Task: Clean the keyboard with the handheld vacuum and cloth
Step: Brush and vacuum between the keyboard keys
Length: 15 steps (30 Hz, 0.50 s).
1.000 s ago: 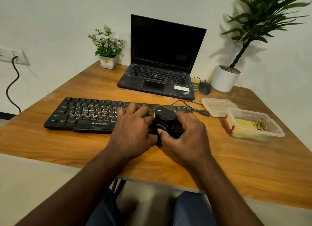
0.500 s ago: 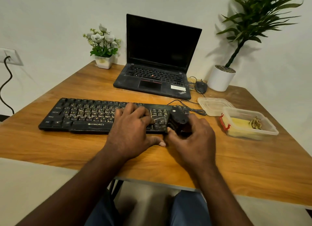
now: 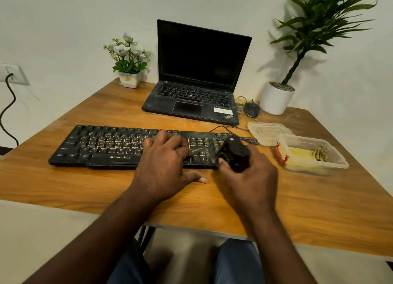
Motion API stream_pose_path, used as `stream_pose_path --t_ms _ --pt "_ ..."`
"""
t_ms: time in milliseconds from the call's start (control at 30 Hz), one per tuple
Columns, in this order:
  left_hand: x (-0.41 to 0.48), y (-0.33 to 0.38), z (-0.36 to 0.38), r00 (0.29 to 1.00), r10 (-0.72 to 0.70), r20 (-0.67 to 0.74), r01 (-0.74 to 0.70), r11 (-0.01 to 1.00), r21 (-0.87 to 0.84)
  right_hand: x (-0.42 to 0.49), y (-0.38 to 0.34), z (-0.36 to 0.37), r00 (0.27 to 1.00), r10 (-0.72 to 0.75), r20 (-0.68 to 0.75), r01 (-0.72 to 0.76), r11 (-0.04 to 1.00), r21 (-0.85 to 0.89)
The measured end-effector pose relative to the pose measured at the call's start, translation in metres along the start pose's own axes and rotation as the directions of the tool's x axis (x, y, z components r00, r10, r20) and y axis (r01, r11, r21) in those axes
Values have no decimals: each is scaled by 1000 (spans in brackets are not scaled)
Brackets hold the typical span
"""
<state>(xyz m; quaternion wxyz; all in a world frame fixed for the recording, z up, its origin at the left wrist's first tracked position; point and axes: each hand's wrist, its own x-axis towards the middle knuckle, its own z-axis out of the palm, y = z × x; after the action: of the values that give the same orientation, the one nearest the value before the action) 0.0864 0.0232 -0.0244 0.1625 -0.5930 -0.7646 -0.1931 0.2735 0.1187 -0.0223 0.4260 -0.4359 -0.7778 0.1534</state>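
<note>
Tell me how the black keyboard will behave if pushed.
Likely stiff: the keyboard lies flat as one slab. It may slide on the smooth table, hence perhaps the left hand resting on it. Its cable could tug back slightly.

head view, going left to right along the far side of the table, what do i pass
small flower pot → laptop → mouse → white pot of the tall plant
</note>
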Motion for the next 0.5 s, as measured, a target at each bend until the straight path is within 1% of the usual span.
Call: stream_pose_path --t_ms 67,100,133,167,233,267,300,333,367,400,467,500 --pt "0 0 -2 1000 -6 10 6 1000 3 6 13 -11 982 129 -138 -133 991 -15" --pt "-1 1 -2 1000 -9 10 9 1000 -1 7 15 -14 970 170 -173 -174 985 -7" --pt "0 1 -3 1000 -11 10 11 1000 -1 6 15 -16 968 186 -170 -187 982 12" --pt "0 1 -3 1000 -11 8 11 1000 2 4 12 -16 977 170 -132 -165 985 42" --pt "0 2 -2 1000 -7 -6 7 1000 5 -3 1 -11 997 74 5 -75 992 104" --pt "1 2 -1 1000 -5 -15 5 1000 1 -6 -4 -7 998 25 65 -32 995 98" --pt "0 2 0 1000 -4 -26 4 1000 -4 -8 -6 -5 996 -10 89 4 998 63" --pt "0 1 0 999 -4 -34 4 1000 -5 -8 -5 -5 997 -13 77 12 1000 23" --pt "0 1 0 999 -4 -36 4 1000 -1 -5 -1 -7 999 18 38 -18 1000 7" --pt "0 1 0 999 -5 -33 5 1000 4 -2 3 -11 997 82 -12 -81 996 31" --pt "-1 1 0 999 -8 -32 8 1000 10 3 12 -23 969 202 -140 -196 979 59" --pt "-1 1 0 999 -9 -36 9 1000 12 4 16 -27 956 229 -185 -221 973 62"
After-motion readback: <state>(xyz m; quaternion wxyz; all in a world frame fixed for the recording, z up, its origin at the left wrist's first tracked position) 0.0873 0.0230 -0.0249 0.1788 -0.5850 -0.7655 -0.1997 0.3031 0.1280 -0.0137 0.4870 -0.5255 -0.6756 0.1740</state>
